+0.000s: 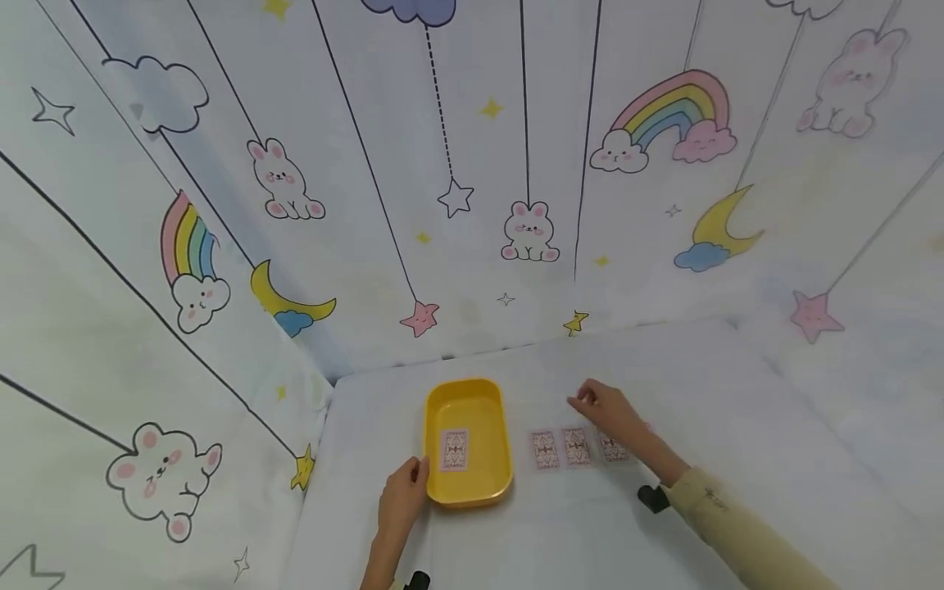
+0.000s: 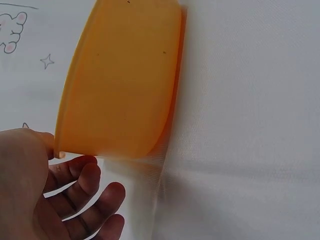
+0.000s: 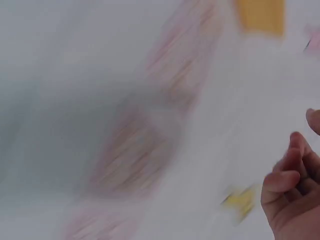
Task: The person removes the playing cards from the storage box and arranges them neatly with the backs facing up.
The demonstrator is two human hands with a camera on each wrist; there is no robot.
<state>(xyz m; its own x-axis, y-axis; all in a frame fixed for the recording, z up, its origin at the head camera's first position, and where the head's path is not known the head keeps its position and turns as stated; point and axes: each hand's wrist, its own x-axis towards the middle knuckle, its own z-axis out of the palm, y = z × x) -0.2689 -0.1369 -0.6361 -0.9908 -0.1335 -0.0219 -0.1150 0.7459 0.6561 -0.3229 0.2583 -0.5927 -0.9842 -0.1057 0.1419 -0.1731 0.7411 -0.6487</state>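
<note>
My left hand pinches the near left edge of a yellow plastic tray. In the left wrist view, the thumb and forefinger meet at the tray's rim, while the other fingers curl loosely below it. One playing card with a red patterned back lies inside the tray. To its right, several face-down cards form a row on the white cloth. Above the right part of that row hovers my right hand, fingers loosely bent and holding nothing; its forearm partly covers the rightmost cards. The right wrist view shows the cards blurred.
A white cloth covers the table. Behind and to the left rise white walls printed with rabbits, stars, moons and rainbows. Black straps show at both wrists.
</note>
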